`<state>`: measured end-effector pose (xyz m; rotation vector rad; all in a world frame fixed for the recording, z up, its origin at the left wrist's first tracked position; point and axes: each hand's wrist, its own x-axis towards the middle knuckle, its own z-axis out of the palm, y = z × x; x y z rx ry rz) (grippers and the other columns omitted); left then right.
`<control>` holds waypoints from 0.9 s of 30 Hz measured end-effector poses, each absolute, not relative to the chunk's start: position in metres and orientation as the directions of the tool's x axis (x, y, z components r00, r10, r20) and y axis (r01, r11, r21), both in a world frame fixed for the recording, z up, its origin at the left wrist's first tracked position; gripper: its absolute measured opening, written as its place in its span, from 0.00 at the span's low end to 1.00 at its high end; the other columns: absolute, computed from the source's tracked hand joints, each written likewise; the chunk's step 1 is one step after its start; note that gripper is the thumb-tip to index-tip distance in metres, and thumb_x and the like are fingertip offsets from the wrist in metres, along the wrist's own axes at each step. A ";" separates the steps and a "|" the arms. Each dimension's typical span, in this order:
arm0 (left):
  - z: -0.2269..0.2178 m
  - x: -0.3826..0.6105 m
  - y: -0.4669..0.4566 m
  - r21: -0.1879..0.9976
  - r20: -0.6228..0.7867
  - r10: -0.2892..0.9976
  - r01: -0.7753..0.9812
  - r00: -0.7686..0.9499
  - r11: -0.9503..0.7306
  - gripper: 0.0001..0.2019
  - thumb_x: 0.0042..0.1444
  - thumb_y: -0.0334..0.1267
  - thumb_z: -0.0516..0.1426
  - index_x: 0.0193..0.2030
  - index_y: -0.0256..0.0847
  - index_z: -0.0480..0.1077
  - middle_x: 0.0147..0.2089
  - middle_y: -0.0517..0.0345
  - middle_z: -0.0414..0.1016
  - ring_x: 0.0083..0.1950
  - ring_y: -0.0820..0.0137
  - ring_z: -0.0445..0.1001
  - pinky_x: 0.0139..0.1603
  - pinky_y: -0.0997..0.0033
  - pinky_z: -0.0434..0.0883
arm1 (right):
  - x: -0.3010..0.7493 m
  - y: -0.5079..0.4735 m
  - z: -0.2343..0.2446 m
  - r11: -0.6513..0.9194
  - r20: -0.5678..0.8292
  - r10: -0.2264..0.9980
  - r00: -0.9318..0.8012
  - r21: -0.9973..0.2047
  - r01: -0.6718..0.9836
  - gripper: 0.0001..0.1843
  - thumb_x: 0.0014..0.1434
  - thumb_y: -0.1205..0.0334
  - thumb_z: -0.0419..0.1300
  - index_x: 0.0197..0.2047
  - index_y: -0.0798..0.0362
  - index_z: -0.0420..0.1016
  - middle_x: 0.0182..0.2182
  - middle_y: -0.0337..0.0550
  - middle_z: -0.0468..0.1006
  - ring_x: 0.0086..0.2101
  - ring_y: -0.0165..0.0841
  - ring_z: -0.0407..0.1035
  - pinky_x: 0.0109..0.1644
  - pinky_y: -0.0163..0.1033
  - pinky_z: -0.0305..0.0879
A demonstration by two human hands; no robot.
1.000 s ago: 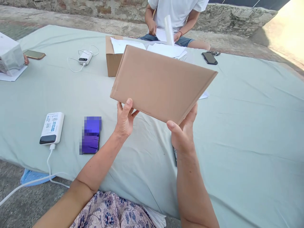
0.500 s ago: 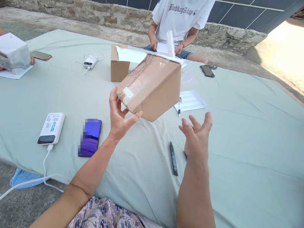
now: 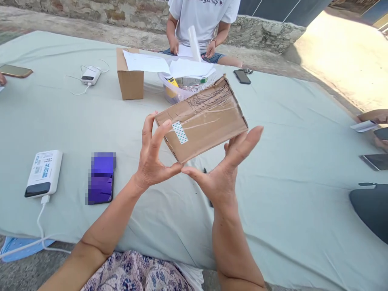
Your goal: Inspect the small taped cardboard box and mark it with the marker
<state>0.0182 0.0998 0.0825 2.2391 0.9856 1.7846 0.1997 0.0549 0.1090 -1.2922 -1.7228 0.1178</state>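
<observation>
While your left grip [image 3: 153, 161] pinches the left end of the box [image 3: 209, 119], fingers along its side and thumb at its lowest corner, you have it raised above the tabletop [image 3: 291, 137] and tilted, its right end higher than its left. Your right grip [image 3: 224, 173] sits at the box's five o'clock, thumb and fingers spread wide; its thumb tip comes just beside your left thumb. Its fingers go behind the lower right edge, so I cannot quite tell how firmly they bear on the box. The face you see carries clear tape, dark scribbles towards the top and a green-dotted patch [image 3: 180, 132] near the left end.

Going round from the box, you have a person [image 3: 201, 24] in a white shirt seated at twelve o'clock, and a dark phone [image 3: 242, 76] at two. Well out at four o'clock lies a black object [image 3: 371, 212], cut by the picture's edge. Towards eight you have a purple phone [image 3: 103, 178], with a large power bank [image 3: 44, 173] beyond it. A smaller power bank [image 3: 91, 75] with a looped cable lies between nine and ten. At ten stands a carton [image 3: 130, 85], and just behind the box, near eleven, a tub [image 3: 180, 93] sits with papers [image 3: 192, 68] over it.
</observation>
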 end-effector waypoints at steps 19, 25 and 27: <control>0.087 0.013 0.096 0.704 0.676 0.714 0.127 0.181 -0.699 0.49 0.43 0.61 0.70 0.71 0.58 0.57 0.77 0.46 0.49 0.79 0.45 0.48 0.64 0.51 0.71 | 0.223 0.055 0.122 0.354 0.459 0.745 0.484 -0.887 0.296 0.16 0.65 0.45 0.59 0.49 0.43 0.77 0.46 0.42 0.79 0.51 0.39 0.74 0.56 0.50 0.73; 0.093 0.010 0.094 0.673 0.702 0.696 0.180 0.152 -0.718 0.49 0.44 0.67 0.66 0.71 0.59 0.56 0.76 0.46 0.53 0.78 0.45 0.50 0.64 0.49 0.69 | 0.218 0.054 0.122 0.310 0.420 0.771 0.480 -0.904 0.294 0.16 0.65 0.45 0.59 0.49 0.44 0.78 0.47 0.42 0.78 0.49 0.37 0.73 0.49 0.44 0.73; 0.095 0.008 0.094 0.655 0.710 0.689 0.220 0.145 -0.722 0.51 0.41 0.70 0.66 0.71 0.58 0.57 0.74 0.45 0.56 0.77 0.45 0.53 0.61 0.52 0.72 | 0.219 0.056 0.120 0.280 0.392 0.786 0.478 -0.915 0.291 0.17 0.66 0.44 0.57 0.50 0.43 0.77 0.49 0.42 0.78 0.49 0.37 0.72 0.48 0.43 0.73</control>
